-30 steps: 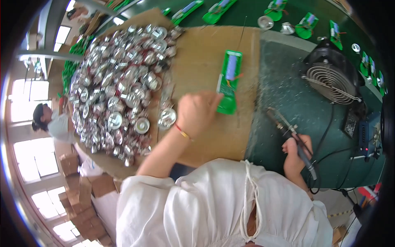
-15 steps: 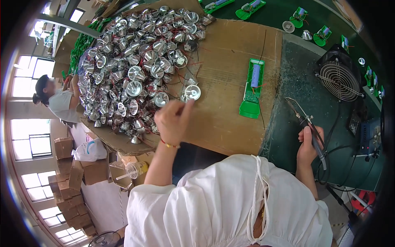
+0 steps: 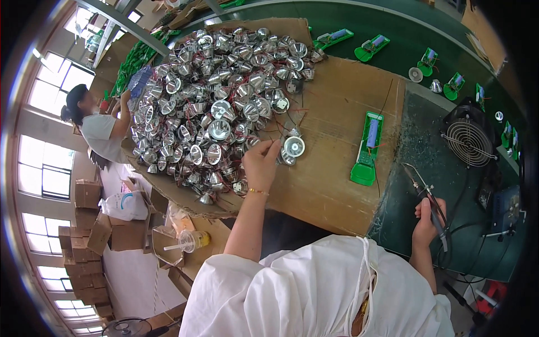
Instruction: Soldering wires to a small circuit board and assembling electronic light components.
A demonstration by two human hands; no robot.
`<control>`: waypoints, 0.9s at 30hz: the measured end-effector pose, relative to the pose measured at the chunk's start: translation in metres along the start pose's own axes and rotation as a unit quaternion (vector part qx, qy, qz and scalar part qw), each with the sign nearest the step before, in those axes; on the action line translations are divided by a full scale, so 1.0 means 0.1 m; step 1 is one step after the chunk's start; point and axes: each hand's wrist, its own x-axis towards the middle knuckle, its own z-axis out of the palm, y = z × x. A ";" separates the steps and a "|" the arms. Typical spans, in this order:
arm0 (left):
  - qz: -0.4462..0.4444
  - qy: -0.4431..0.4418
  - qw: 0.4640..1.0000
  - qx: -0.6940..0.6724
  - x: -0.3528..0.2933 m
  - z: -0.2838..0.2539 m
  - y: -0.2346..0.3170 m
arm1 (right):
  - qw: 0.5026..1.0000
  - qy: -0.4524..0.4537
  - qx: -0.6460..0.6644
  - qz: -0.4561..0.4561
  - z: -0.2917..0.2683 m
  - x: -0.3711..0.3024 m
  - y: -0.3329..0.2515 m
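Observation:
Silvery lamp reflector cups with red wires lie in a large pile [image 3: 196,106] on cardboard. At the pile's right edge my left hand [image 3: 261,166] has its thumb and fingers pinched together beside a loose reflector cup [image 3: 294,147]; what is between the fingertips is too small to make out. To the right, a green plastic housing [image 3: 364,169] lies on the cardboard with a blue cylindrical battery [image 3: 373,133] and thin wires in it. My right hand [image 3: 428,222] is closed round a soldering iron [image 3: 425,194], its tip pointing up and left over the dark green bench.
A fan with a wire guard [image 3: 469,143] and a blue box-shaped unit [image 3: 507,210] stand at the right. Several green housings [image 3: 371,47] line the far bench. A person [image 3: 100,126] works at the far left. A drink cup [image 3: 193,241] stands left of my arm.
The view has shifted, so the bench sits lower and further right in it. My left hand's fingers have closed into a pinch beside the loose reflector cup. The soldering iron stays in my right hand.

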 end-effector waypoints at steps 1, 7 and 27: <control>0.036 0.005 0.999 -0.027 0.01 0.01 -0.03 | 1.000 0.004 0.007 0.004 0.00 0.01 0.00; 0.192 0.036 0.981 -0.016 -0.12 0.03 0.15 | 1.000 0.014 0.013 0.010 -0.01 0.02 0.02; 0.017 -0.033 0.943 -0.332 0.05 0.08 0.61 | 0.992 -0.008 0.112 0.057 0.09 0.03 -0.31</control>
